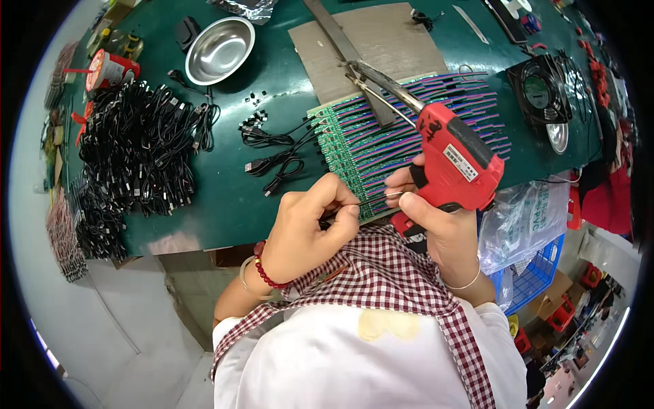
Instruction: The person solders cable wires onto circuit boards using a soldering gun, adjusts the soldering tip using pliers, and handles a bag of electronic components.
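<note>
My left hand (310,221) is closed, thumb and bent fingers pinching one end of a thin black cable (371,200). The cable stretches a short way to my right hand (439,225), whose thumb and fingertips close on it. A red soldering gun (458,153) with a black grip panel lies against my right hand; its handle runs behind the thumb. Whether the palm also grips it is hidden. The gun's barrel rests across a metal bar (354,58). Beyond my hands lies a panel of green circuit boards (344,160) with rows of dark, pink and blue wires.
A large heap of black USB cables (139,150) covers the table's left. Several loose cables (276,163) and small black parts (253,123) sit nearer the middle. Also around are a steel bowl (220,51), red cup (112,70), black fan (538,92) and blue basket (538,276).
</note>
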